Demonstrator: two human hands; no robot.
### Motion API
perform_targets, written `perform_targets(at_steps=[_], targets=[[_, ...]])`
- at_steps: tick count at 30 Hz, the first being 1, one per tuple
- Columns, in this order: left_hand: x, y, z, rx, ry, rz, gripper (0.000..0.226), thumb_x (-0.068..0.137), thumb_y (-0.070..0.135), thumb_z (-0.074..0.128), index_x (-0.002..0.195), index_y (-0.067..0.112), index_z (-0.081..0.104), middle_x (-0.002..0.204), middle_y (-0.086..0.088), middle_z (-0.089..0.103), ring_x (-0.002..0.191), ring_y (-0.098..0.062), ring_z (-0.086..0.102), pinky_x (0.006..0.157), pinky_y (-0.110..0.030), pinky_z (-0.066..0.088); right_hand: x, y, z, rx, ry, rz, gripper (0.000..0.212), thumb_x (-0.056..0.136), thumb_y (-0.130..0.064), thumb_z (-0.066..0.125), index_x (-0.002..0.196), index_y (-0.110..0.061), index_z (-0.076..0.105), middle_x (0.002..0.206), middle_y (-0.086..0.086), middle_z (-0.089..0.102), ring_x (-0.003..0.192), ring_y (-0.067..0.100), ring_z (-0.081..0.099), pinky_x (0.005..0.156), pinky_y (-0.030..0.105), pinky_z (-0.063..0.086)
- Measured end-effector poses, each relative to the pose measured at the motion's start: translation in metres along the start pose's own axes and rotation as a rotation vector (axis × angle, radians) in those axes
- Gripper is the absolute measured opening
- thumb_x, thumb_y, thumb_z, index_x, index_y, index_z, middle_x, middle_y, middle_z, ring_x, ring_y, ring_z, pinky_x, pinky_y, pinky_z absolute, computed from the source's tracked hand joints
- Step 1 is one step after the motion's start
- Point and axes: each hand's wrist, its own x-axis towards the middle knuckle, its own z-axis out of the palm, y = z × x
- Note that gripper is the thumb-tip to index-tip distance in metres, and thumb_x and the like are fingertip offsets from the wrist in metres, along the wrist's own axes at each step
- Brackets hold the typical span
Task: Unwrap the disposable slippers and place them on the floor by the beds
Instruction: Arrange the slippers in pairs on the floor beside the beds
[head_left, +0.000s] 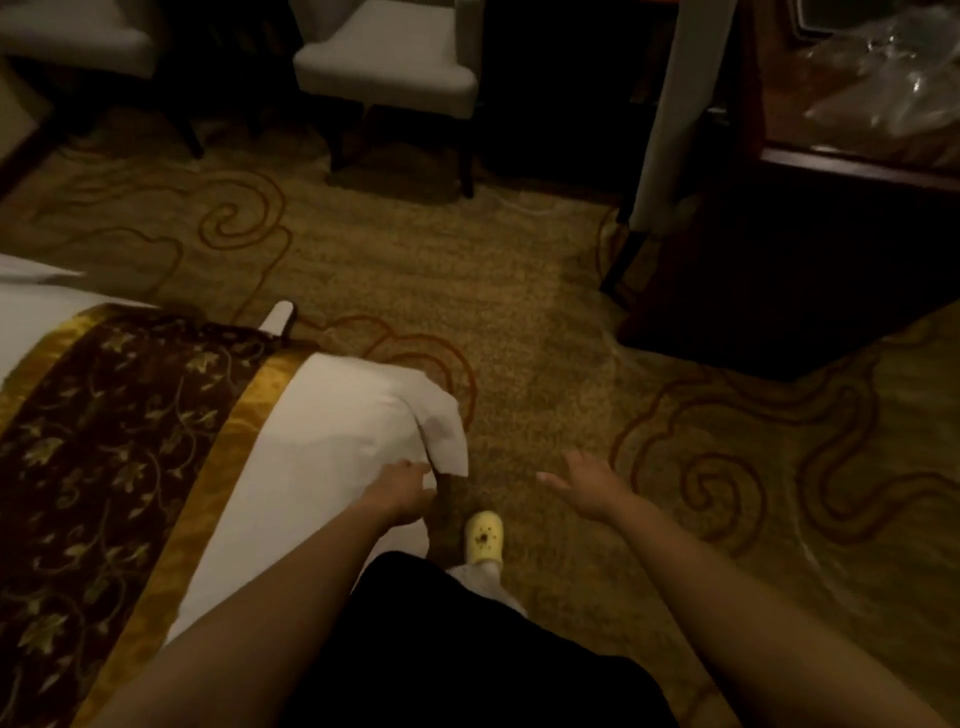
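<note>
My left hand (402, 488) rests against the white sheet at the corner of the bed (322, 415). Its fingers bend over the sheet's edge, and their tips are hidden. My right hand (587, 483) hovers over the patterned carpet (519, 312) with fingers spread and nothing in it. A small white slipper-shaped thing (279, 318) pokes out on the floor just beyond the bed's far side; most of it is hidden by the bed. I see no wrapped slippers in either hand.
A brown and gold runner (114, 441) lies across the bed. Two pale armchairs (384, 67) stand at the back. A dark wooden desk (810, 249) at right carries crumpled clear plastic (893, 78). My foot in a yellow clog (484, 538) is on the carpet.
</note>
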Motion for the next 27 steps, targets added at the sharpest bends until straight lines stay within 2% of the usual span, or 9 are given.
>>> perform_targets(at_steps=[5,13,19,23,27], targets=[[0.063,0.018,-0.084,0.004,0.011,-0.015,0.054,0.096,0.033,0.040,0.145,0.013,0.030,0.151,-0.014,0.033,0.137,-0.031,0.032,0.114,-0.041,0.028,0.074,-0.019,-0.103,-0.014,0.074,-0.030,0.071,0.088,-0.058,0.043,0.138,-0.009,0.034,0.144,0.018,0.039,0.132,0.033,0.037,0.109,0.041,0.032],[0.161,0.044,-0.190,-0.134,0.093,-0.099,0.051,0.095,0.033,0.042,0.141,0.010,0.036,0.147,-0.016,0.038,0.134,-0.032,0.036,0.111,-0.041,0.033,0.199,-0.048,-0.237,-0.050,0.046,-0.045,0.077,0.088,-0.060,0.041,0.145,-0.010,0.024,0.152,0.016,0.025,0.138,0.036,0.026,0.110,0.045,0.029],[0.226,0.052,-0.252,-0.358,0.188,-0.209,0.046,0.092,0.025,0.047,0.135,0.010,0.046,0.142,-0.014,0.047,0.131,-0.031,0.042,0.111,-0.039,0.035,0.305,-0.083,-0.335,-0.266,-0.032,-0.168,0.078,0.087,-0.058,0.044,0.143,-0.008,0.025,0.151,0.017,0.027,0.137,0.034,0.028,0.111,0.043,0.031],[0.245,0.054,-0.280,-0.527,0.223,-0.301,0.044,0.092,0.027,0.049,0.131,0.007,0.050,0.136,-0.016,0.052,0.126,-0.033,0.047,0.105,-0.041,0.041,0.357,-0.116,-0.378,-0.412,-0.090,-0.248,0.077,0.087,-0.057,0.046,0.142,-0.006,0.026,0.150,0.019,0.029,0.136,0.034,0.030,0.111,0.042,0.030],[0.259,0.043,-0.302,-0.673,0.213,-0.411,0.048,0.093,0.029,0.048,0.137,0.010,0.045,0.145,-0.013,0.043,0.133,-0.032,0.040,0.109,-0.038,0.036,0.395,-0.158,-0.390,-0.478,-0.173,-0.333,0.080,0.088,-0.057,0.045,0.144,-0.006,0.022,0.152,0.018,0.025,0.139,0.034,0.027,0.112,0.042,0.027]])
